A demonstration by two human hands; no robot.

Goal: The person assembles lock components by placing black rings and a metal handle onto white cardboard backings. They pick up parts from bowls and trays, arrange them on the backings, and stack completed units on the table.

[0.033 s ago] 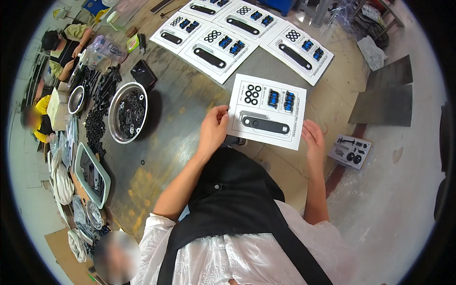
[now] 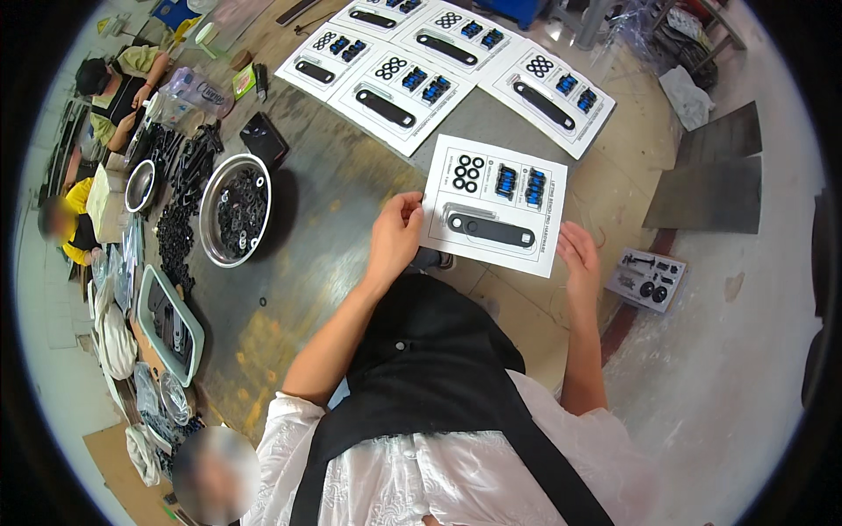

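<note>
A white hardware card [image 2: 438, 235] is held flat in front of me, over the table's edge. It carries black rings, blue-and-black bolt sets, a thin metal hex key and a long black bar with a hole at its end. My left hand [image 2: 396, 238] pinches the card's left edge, its thumb near the corner. At the right edge, my right hand [image 2: 579, 256] grips with fingers partly behind the card. Beyond it, several similar cards [image 2: 430, 131] with the same kinds of parts lie side by side on the table.
To the left stand a steel bowl [image 2: 207, 230] of black washers, a smaller bowl [image 2: 132, 197], piles of black hardware [image 2: 175, 228] and a pale green tray [image 2: 195, 352]. A dark phone-like object [image 2: 265, 138] lies by the bowl. Other people [image 2: 110, 96] sit at the far left.
</note>
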